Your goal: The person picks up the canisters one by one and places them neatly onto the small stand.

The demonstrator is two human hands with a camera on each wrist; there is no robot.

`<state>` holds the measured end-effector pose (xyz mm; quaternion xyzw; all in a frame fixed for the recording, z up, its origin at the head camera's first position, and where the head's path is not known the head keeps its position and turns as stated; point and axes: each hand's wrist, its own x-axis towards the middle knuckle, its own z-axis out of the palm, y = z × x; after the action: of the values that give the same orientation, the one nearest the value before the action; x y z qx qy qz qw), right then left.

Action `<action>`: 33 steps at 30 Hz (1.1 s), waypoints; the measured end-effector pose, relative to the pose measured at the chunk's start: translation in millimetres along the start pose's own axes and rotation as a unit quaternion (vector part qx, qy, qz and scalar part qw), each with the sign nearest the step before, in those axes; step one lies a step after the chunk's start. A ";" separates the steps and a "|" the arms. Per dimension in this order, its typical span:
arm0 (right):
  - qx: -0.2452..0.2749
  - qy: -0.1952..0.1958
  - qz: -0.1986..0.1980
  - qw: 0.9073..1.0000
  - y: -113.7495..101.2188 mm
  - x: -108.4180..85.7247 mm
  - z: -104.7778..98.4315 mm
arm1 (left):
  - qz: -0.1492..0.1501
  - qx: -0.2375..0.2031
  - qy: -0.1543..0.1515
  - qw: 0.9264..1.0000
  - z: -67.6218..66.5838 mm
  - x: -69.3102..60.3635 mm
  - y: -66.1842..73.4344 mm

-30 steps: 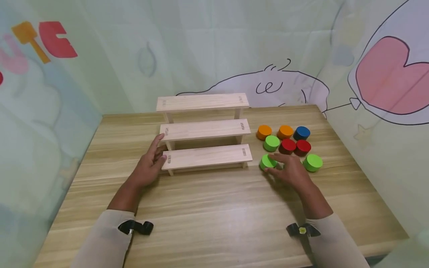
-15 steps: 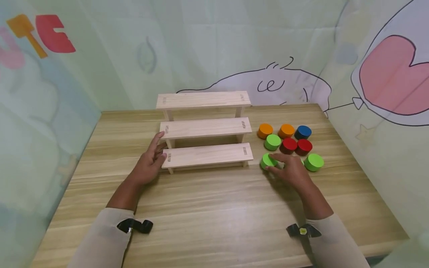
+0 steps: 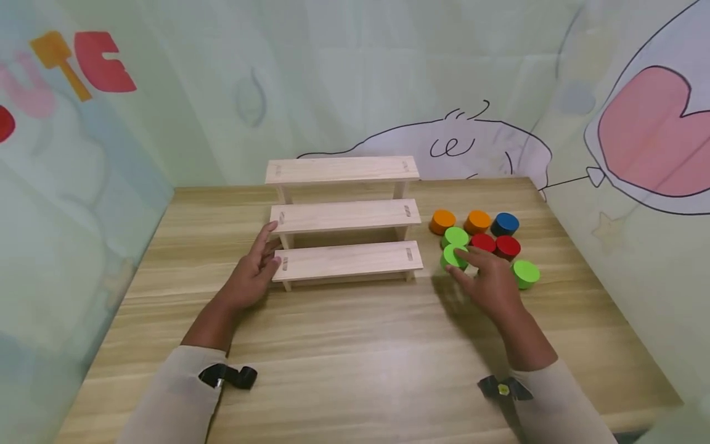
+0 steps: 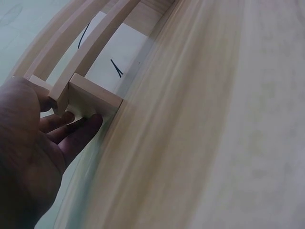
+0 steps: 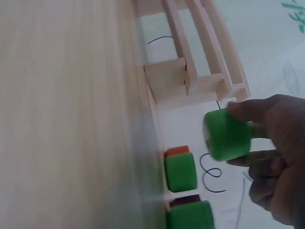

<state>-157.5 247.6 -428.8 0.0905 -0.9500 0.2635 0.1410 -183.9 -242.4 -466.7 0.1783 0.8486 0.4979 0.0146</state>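
A three-tier wooden stepped shelf (image 3: 346, 260) stands mid-table. At its left end is my left hand (image 3: 248, 277), its fingers against the side panel (image 4: 93, 98) and not wrapped round it. My right hand (image 3: 490, 280) pinches a green cylinder block (image 5: 228, 135) between thumb and fingers. The right wrist view shows the block raised off the table. Behind it lies another green cylinder block (image 3: 455, 237), and a further green block (image 3: 526, 274) is right of the hand. Two red blocks (image 3: 507, 247) lie just beyond my fingers, partly covered. What lies beneath the right hand is hidden.
Two orange blocks (image 3: 477, 221) and one blue block (image 3: 505, 224) form the back row, right of the shelf. The wood-grain table (image 3: 344, 364) ends at a printed curtain (image 3: 344, 92) behind and at both sides.
My right hand has lifted the green cylinder block from the table, moving it slightly up and away. My left hand keeps its place at the shelf's end. The head view shifts a little.
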 end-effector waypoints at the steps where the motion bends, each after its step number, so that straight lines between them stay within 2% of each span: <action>1: -0.006 0.017 -0.007 1.000 -2.0 1.1 -1.3 | 0.000 -0.001 0.001 1.000 0.3 0.6 -0.3; 3: -0.012 0.044 -0.021 0.999 -6.0 4.3 -4.2 | 0.000 0.000 0.002 1.000 0.2 1.3 -0.8; 8: 0.012 0.086 -0.066 0.994 -14.5 16.5 -10.3 | -0.006 -0.002 0.005 1.000 -1.5 -0.9 -1.3; 15: 0.056 0.138 -0.142 0.979 -34.4 40.0 -17.1 | 0.002 -0.010 0.004 1.000 1.2 0.7 -2.9; 20: 0.097 0.127 -0.160 0.974 -61.9 60.7 -16.3 | 0.003 -0.008 0.004 1.000 1.5 1.7 -2.3; 28: 0.118 0.074 -0.165 0.976 -113.2 103.1 -13.4 | 0.003 -0.008 0.005 1.000 1.6 1.8 -1.5; 33: 0.162 0.053 -0.163 0.972 -136.0 132.5 -4.4 | -0.002 -0.004 0.007 1.000 1.0 1.9 -1.0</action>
<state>-248.2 122.1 -318.7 0.2515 -0.8584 0.3918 0.2152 -185.8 -241.3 -467.8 0.1735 0.8467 0.5028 0.0106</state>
